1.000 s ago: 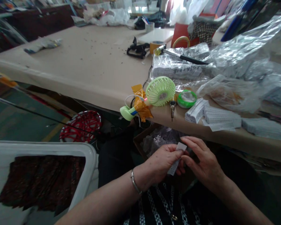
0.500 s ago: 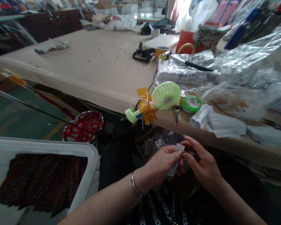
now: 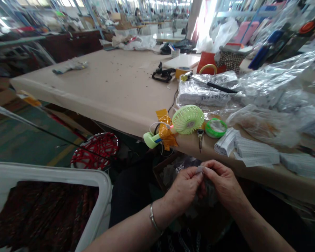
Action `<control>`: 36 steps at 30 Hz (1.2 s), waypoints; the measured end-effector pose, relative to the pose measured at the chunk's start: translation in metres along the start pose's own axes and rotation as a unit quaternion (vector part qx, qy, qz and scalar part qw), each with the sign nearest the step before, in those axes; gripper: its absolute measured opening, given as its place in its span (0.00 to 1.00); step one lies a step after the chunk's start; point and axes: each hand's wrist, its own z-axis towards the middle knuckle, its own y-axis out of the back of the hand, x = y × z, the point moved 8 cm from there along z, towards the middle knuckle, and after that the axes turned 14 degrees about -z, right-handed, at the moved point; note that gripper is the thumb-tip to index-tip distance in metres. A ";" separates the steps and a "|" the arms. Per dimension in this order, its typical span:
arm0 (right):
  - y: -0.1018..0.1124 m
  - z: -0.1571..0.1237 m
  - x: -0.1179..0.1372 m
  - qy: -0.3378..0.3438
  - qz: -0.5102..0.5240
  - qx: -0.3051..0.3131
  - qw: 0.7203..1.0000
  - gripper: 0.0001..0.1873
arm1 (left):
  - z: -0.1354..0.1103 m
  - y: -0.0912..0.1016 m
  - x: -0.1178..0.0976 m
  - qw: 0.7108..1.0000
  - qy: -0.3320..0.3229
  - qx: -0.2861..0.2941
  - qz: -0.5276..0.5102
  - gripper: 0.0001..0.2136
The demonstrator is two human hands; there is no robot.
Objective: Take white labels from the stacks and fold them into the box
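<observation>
Between my two hands is a small white printed label (image 3: pixel 200 169), mostly hidden by fingers. My left hand (image 3: pixel 185 185), with a silver bangle at the wrist, pinches it from the left. From the right, the thumb and fingers of my right hand (image 3: pixel 222 183) close on its upper end. Both hands are over my lap, just off the table's front edge. Beneath them, partly hidden, stands an open box (image 3: pixel 160 175) with clear plastic bags. Nearest on the table are a soldering iron (image 3: pixel 200 140) and stacks of white labels (image 3: pixel 256 151).
A green fan (image 3: pixel 188 119) is taped to the edge of the table (image 3: pixel 107 94). Beside it lies a green tape roll (image 3: pixel 215 128). Plastic-wrapped bundles (image 3: pixel 204 94) sit behind. At left, a white tub (image 3: pixel 105 185) holds dark patterned fabric (image 3: pixel 47 213); a red-strapped stool (image 3: pixel 94 150) stands beyond.
My right hand has closed its fingers on the label's upper end, where they were loosely apart before. Less of the label shows now. The camera view has tilted up slightly.
</observation>
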 end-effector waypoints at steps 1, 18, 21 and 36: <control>0.001 0.002 0.003 0.010 -0.008 -0.008 1.000 0.10 | 0.002 0.001 -0.002 1.000 -0.008 0.000 0.008 0.15; 0.021 0.020 0.040 0.128 -0.202 -0.131 0.962 0.09 | 0.017 0.014 -0.065 0.931 -0.217 -0.085 0.282 0.09; 0.020 0.020 0.043 0.141 -0.218 -0.137 0.956 0.08 | 0.018 0.012 -0.065 0.924 -0.228 -0.073 0.297 0.09; 0.022 0.021 0.048 0.186 -0.272 -0.160 0.930 0.06 | 0.021 0.012 -0.068 0.908 -0.254 -0.078 0.323 0.10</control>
